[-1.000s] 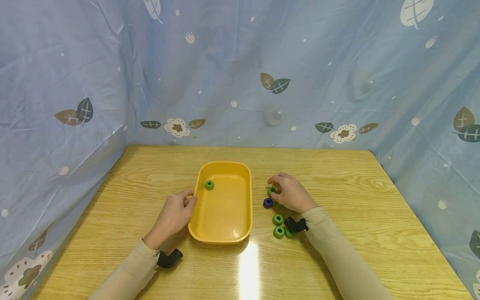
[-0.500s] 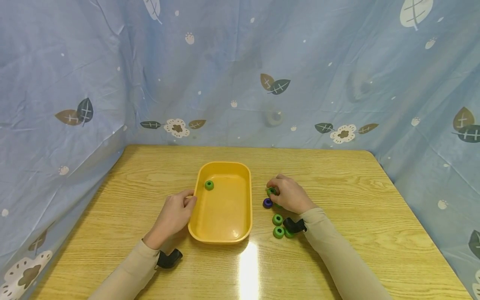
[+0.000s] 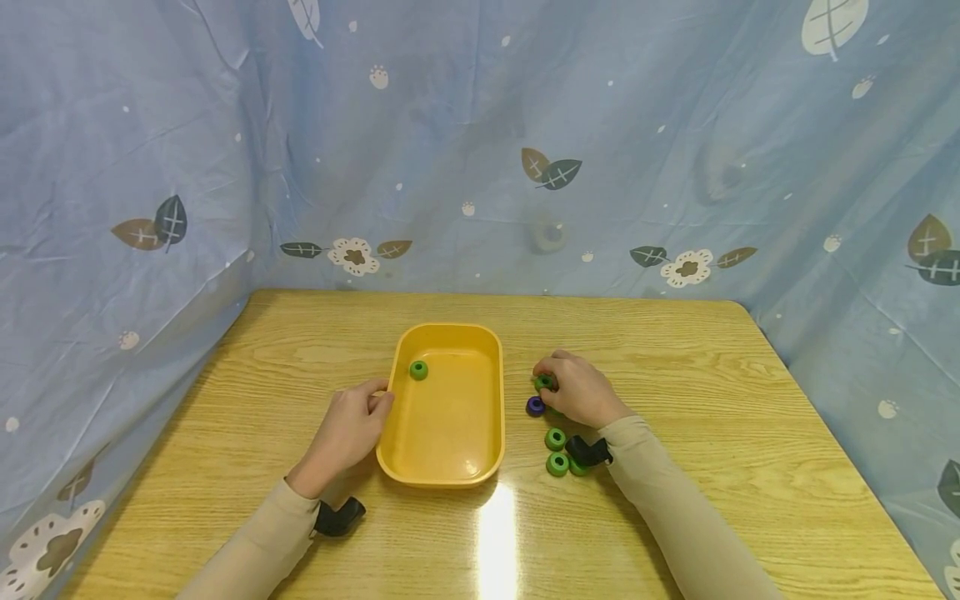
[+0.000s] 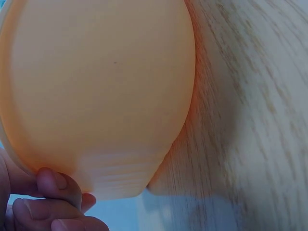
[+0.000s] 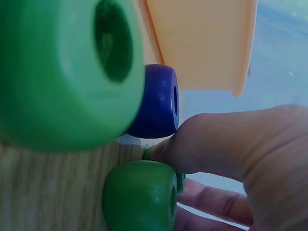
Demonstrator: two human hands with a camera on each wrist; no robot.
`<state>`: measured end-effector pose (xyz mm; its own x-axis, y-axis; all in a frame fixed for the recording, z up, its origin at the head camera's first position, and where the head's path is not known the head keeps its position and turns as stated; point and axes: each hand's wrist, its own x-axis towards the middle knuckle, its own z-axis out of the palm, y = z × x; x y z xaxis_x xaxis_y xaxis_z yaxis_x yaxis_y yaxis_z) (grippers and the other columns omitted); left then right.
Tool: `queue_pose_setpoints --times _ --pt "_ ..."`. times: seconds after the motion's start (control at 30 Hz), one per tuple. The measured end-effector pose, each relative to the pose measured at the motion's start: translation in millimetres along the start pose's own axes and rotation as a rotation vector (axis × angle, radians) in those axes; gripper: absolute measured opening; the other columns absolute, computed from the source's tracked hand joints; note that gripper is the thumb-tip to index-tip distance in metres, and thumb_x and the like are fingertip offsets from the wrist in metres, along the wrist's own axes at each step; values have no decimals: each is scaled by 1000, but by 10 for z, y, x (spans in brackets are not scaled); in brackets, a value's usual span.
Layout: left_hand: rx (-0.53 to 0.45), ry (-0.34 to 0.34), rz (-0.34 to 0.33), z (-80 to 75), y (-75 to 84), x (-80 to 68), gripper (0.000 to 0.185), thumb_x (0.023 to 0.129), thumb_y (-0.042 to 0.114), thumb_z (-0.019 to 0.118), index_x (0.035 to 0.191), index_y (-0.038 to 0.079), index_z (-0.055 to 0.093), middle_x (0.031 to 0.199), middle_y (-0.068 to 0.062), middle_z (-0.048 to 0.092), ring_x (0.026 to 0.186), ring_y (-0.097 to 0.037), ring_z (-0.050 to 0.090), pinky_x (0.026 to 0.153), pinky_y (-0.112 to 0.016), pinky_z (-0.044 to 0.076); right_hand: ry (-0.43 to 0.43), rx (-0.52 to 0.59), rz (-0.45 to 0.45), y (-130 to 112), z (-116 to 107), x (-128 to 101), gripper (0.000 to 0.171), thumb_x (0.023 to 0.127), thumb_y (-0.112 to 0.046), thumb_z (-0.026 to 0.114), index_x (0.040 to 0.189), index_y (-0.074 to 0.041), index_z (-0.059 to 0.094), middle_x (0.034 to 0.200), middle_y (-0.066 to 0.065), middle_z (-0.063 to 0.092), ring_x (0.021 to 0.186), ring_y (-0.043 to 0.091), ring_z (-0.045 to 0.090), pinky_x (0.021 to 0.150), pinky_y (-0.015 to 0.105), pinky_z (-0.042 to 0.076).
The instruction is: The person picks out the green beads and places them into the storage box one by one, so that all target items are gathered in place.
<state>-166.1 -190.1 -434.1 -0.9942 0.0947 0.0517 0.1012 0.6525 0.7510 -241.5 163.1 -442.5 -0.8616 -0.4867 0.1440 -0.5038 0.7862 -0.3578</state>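
My left hand (image 3: 351, 423) grips the left rim of a yellow plastic tray (image 3: 442, 482); in the left wrist view its curled fingers (image 4: 57, 185) hold the tray's edge. One green bead (image 3: 418, 370) lies inside the tray, toward the back left. To the right of the tray, my right hand (image 3: 581, 388) pinches another green bead (image 3: 543, 382) between thumb and fingers, close over the table. The right wrist view shows the thumb (image 5: 197, 142) in front of that bead, mostly hiding it. A dark blue bead (image 3: 536, 406) sits just beside the thumb, and a further green bead (image 5: 139, 195) is under the hand.
Several green beads (image 3: 557, 464) stand nearer the front, below the right wrist. Black wrist cameras (image 3: 339, 517) hang from both wrists. The wooden table (image 3: 645, 333) backs onto a blue patterned curtain (image 3: 465, 125), which also closes off both sides.
The right thumb and fingers have closed on the green bead, and that hand has shifted very slightly left. My left hand and the tray have stayed put.
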Motion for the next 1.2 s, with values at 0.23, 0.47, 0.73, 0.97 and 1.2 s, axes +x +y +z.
queue_pose_setpoints --times 0.23,0.47,0.73,0.97,1.2 --pt "-4 -5 2 -6 1 -1 36 108 14 52 135 -8 63 70 -5 67 49 -11 47 46 -23 36 5 11 9 -8 -9 2 26 89 -8 79 115 -6 76 103 7 68 77 14 56 73 35 52" --pt "-12 -4 6 5 -1 -4 34 108 13 52 134 -7 64 60 0 56 46 -9 40 45 -23 32 36 38 2 -2 -27 -3 27 89 -7 77 116 -3 75 103 8 68 77 15 56 73 35 53" --pt "-22 -20 -10 8 7 -16 34 109 14 50 135 -5 62 56 3 48 45 -9 36 44 -23 29 75 58 -29 -20 -44 8 25 90 -6 76 115 -3 75 100 7 66 75 13 53 70 32 50" --pt "-25 -23 -14 5 13 -19 35 109 14 50 136 -5 61 57 2 48 45 -9 36 44 -23 30 100 74 -51 -92 -91 11 27 91 -7 75 117 -2 74 103 8 67 78 15 57 70 32 51" --pt "-31 -27 -4 6 8 -11 35 109 13 50 136 -7 61 58 1 52 45 -9 37 44 -23 31 140 87 -83 -247 -163 27 23 93 -7 74 116 -6 73 105 6 67 84 20 62 73 33 53"
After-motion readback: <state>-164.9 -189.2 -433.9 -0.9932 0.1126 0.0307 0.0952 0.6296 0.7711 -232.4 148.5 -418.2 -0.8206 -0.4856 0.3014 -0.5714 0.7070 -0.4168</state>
